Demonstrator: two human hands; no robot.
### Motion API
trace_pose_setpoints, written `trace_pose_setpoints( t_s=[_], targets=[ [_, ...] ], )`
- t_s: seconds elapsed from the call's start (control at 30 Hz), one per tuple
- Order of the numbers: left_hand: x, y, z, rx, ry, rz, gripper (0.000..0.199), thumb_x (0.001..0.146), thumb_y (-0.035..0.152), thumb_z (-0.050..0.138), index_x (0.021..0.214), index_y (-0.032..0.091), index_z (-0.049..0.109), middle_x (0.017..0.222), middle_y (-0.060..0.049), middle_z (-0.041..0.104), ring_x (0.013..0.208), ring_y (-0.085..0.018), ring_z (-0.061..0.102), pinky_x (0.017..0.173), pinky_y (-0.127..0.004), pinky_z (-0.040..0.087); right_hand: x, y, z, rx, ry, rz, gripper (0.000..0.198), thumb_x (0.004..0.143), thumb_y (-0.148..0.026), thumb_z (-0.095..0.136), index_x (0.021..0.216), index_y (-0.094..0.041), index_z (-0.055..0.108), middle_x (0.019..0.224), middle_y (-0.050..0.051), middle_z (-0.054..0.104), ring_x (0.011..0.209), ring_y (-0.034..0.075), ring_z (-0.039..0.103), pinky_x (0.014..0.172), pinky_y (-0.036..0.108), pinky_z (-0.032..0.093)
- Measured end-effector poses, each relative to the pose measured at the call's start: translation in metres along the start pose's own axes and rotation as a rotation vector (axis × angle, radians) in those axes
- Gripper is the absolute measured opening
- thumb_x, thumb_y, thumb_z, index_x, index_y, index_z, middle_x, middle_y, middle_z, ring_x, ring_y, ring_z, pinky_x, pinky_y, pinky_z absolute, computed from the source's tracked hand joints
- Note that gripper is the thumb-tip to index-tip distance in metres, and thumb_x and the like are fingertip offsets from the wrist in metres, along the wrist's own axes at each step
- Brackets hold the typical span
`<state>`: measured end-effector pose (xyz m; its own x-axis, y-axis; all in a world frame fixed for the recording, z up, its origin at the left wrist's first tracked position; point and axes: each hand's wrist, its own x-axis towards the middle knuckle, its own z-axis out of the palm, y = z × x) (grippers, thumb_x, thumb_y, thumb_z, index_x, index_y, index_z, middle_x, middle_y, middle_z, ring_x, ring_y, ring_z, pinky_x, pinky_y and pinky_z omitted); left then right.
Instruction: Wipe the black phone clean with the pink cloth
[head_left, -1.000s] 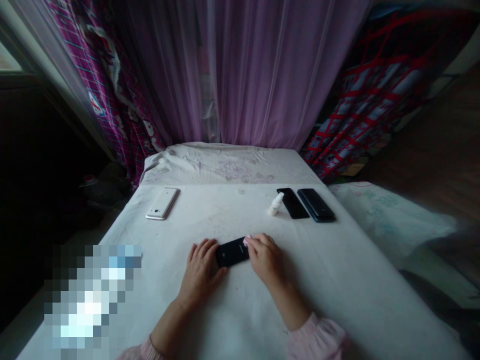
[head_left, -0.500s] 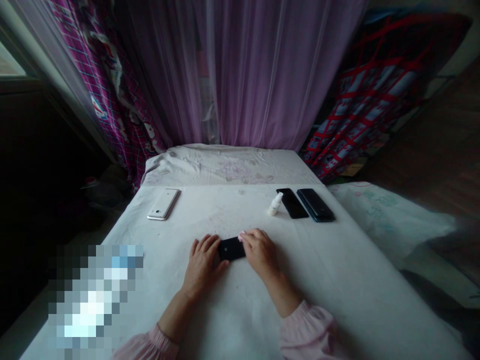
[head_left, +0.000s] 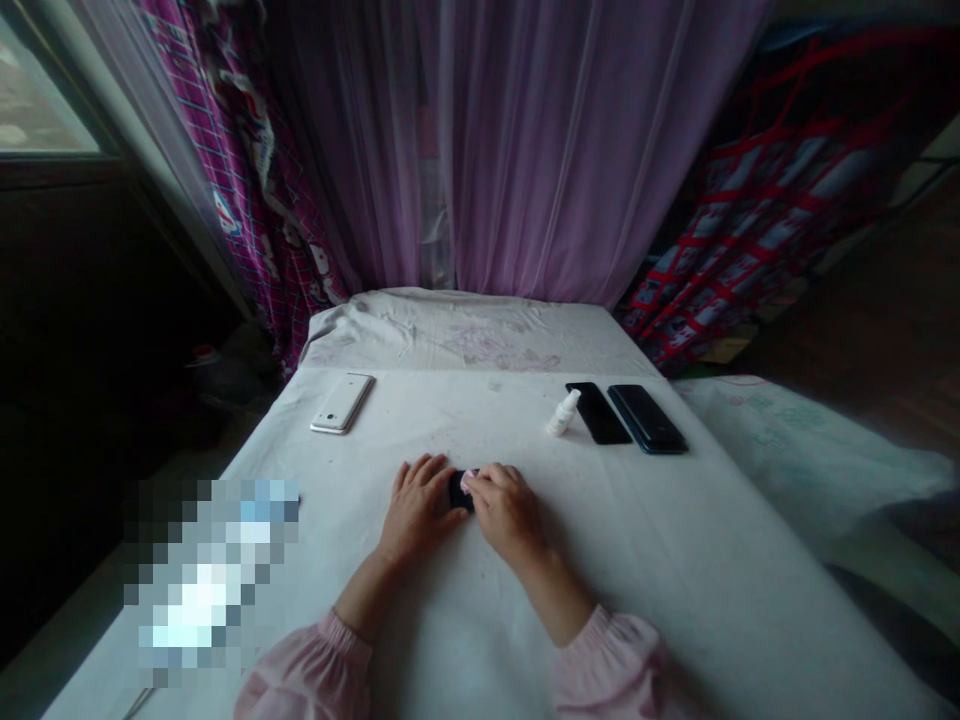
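A black phone (head_left: 457, 494) lies flat on the white-covered table, mostly hidden between my hands. My left hand (head_left: 415, 512) grips its left end, fingers along the far edge and thumb along the near one. Pinched in the fingertips of my right hand (head_left: 511, 514) is a small pink cloth (head_left: 469, 481), pressed on the phone's upper face. Beyond my right hand stands a small white spray bottle (head_left: 562, 414).
To the far left lies a white phone (head_left: 343, 404). Right of the bottle are a black phone (head_left: 604, 416) and a dark stack of phones (head_left: 648, 418). A blurred-out bright patch (head_left: 214, 570) covers the near left. Purple curtains (head_left: 562, 150) hang behind the table (head_left: 450, 640).
My right hand has slid the pink cloth leftward along the phone, closer to my left hand, covering more of the phone. The whole view has shifted slightly.
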<state>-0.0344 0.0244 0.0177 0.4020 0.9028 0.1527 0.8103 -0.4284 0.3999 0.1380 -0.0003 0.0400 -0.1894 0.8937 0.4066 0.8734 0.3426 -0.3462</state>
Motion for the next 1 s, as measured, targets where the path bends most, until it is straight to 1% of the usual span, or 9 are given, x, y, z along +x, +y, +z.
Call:
trace_pose_setpoints(
  t_s=[0.1, 0.2, 0.27, 0.37, 0.53, 0.63, 0.73, 0.87, 1.0],
  targets=[
    [-0.002, -0.001, 0.002, -0.006, 0.016, 0.004, 0.059, 0.077, 0.042, 0.073, 0.13, 0.023, 0.055, 0.144, -0.011, 0.049, 0.137, -0.032, 0.037, 0.113, -0.057, 0.022, -0.016, 0.009, -0.01, 0.044, 0.019, -0.037, 0.021, 0.094, -0.018, 0.052, 0.092, -0.023, 0.072, 0.082, 0.004, 0.064, 0.081, 0.016, 0.056, 0.074, 0.025, 0.042],
    [-0.003, -0.002, 0.004, -0.019, 0.038, 0.02, 0.058, 0.077, 0.041, 0.072, 0.13, 0.024, 0.055, 0.144, -0.011, 0.049, 0.137, -0.032, 0.037, 0.113, -0.057, 0.022, -0.026, 0.016, -0.016, 0.046, 0.051, -0.025, 0.022, 0.094, -0.018, 0.051, 0.091, -0.024, 0.072, 0.08, 0.003, 0.063, 0.076, 0.015, 0.056, 0.071, 0.024, 0.041],
    [-0.002, -0.002, 0.004, -0.022, 0.042, 0.024, 0.057, 0.077, 0.041, 0.072, 0.129, 0.025, 0.055, 0.143, -0.011, 0.049, 0.137, -0.032, 0.037, 0.113, -0.058, 0.022, -0.024, 0.018, -0.016, 0.028, 0.058, 0.003, 0.023, 0.094, -0.018, 0.051, 0.087, -0.024, 0.072, 0.078, 0.003, 0.063, 0.075, 0.015, 0.057, 0.07, 0.025, 0.041],
    [-0.001, -0.001, 0.003, -0.017, 0.016, 0.016, 0.059, 0.077, 0.041, 0.073, 0.13, 0.024, 0.055, 0.143, -0.011, 0.049, 0.137, -0.033, 0.037, 0.113, -0.058, 0.023, -0.009, 0.019, -0.01, -0.011, 0.046, 0.049, 0.023, 0.094, -0.019, 0.052, 0.086, -0.024, 0.073, 0.078, 0.003, 0.064, 0.076, 0.016, 0.058, 0.07, 0.026, 0.041],
    [0.0, 0.001, 0.0, -0.015, 0.0, 0.015, 0.06, 0.077, 0.041, 0.073, 0.131, 0.024, 0.054, 0.143, -0.011, 0.049, 0.137, -0.033, 0.037, 0.113, -0.059, 0.022, 0.012, 0.011, 0.006, -0.046, 0.032, 0.065, 0.022, 0.093, -0.018, 0.052, 0.09, -0.024, 0.073, 0.082, 0.005, 0.065, 0.079, 0.017, 0.057, 0.071, 0.027, 0.043],
    [-0.001, 0.002, 0.0, -0.018, 0.001, 0.012, 0.059, 0.077, 0.041, 0.074, 0.13, 0.024, 0.054, 0.143, -0.011, 0.05, 0.137, -0.033, 0.037, 0.113, -0.058, 0.023, 0.006, 0.0, 0.008, -0.023, 0.02, 0.014, 0.023, 0.093, -0.017, 0.051, 0.093, -0.024, 0.073, 0.084, 0.005, 0.065, 0.082, 0.018, 0.056, 0.075, 0.028, 0.043],
    [-0.001, 0.002, 0.001, -0.018, 0.017, 0.007, 0.058, 0.077, 0.043, 0.073, 0.129, 0.023, 0.055, 0.143, -0.011, 0.05, 0.136, -0.032, 0.037, 0.113, -0.057, 0.022, -0.011, -0.004, 0.002, 0.016, 0.02, -0.041, 0.023, 0.095, -0.019, 0.05, 0.098, -0.024, 0.073, 0.086, 0.006, 0.065, 0.082, 0.018, 0.055, 0.075, 0.028, 0.044],
    [-0.001, 0.002, 0.001, -0.017, 0.026, 0.012, 0.057, 0.078, 0.042, 0.073, 0.128, 0.022, 0.055, 0.143, -0.011, 0.05, 0.137, -0.032, 0.038, 0.113, -0.057, 0.023, -0.029, 0.01, -0.011, 0.051, 0.055, -0.038, 0.026, 0.096, -0.02, 0.047, 0.1, -0.025, 0.073, 0.084, 0.005, 0.064, 0.08, 0.016, 0.056, 0.075, 0.026, 0.045],
    [-0.001, 0.003, 0.0, -0.01, 0.008, 0.013, 0.057, 0.077, 0.04, 0.073, 0.128, 0.022, 0.055, 0.143, -0.011, 0.05, 0.137, -0.033, 0.037, 0.113, -0.058, 0.022, -0.03, 0.034, -0.015, 0.021, 0.131, 0.048, 0.028, 0.097, -0.021, 0.046, 0.096, -0.024, 0.074, 0.081, 0.005, 0.065, 0.077, 0.016, 0.058, 0.072, 0.025, 0.045]
  ],
)
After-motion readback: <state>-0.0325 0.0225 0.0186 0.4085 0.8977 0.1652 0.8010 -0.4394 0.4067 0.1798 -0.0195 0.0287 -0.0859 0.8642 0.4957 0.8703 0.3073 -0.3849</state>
